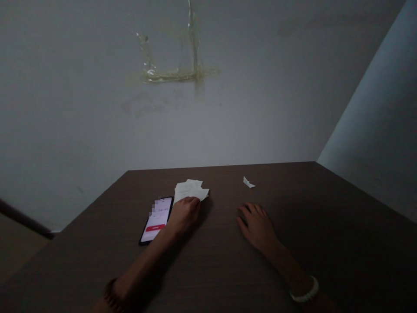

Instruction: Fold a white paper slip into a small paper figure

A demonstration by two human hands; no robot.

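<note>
My left hand [186,213] is closed, its fingers curled at the near edge of a loose pile of white paper pieces [188,188]. The fingertips are hidden, so whether a piece of paper is pinched in them does not show. Lying on the table to the right, my right hand [258,226] has its fingers spread and holds nothing. Beyond it rests a small folded white paper [249,182], apart from both hands. A phone [156,221] with a lit screen and a red button lies just left of my left hand, its lower right side partly behind my forearm.
The dark brown wooden table [215,269] stretches back to a grey wall [260,108] with yellowish, shiny tape marks [171,78]. At the right, a paler surface [374,143] slants down beside the table. A dark bar [26,219] runs along the left.
</note>
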